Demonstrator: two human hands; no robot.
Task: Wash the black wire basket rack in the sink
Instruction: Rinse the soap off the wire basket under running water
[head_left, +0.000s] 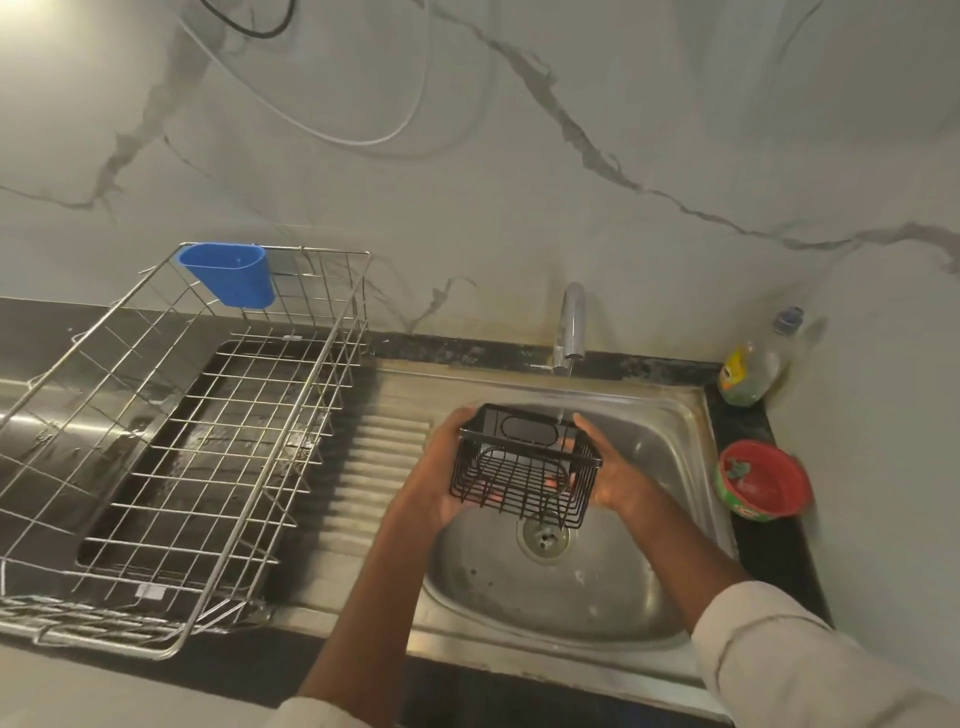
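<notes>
Far left, a steel dish rack (171, 457) sits on the counter with a blue plastic cup (228, 273) hooked on its back rim. Next over, the ribbed drainboard (363, 467), then the left hand (441, 473), fingers curled round the left side and underside of the black wire basket rack (524, 462). The basket is held over the sink (675, 415) bowl, above the drain (545, 538), tilted with its open top toward the camera. The tap (571, 322) runs a thin stream that lands at the basket's far right corner. The right hand (618, 473) grips the right side, thumb along the top rim, fingers wrapped beneath. Against the right wall stand a bottle (753, 364) and a red bowl (763, 483). Judgement: this is a rinse. To do it well, turn the basket slowly so the stream crosses every wire and the solid back panel, shifting grip so fingers shield no wire; keep it low in the bowl to limit splash.
</notes>
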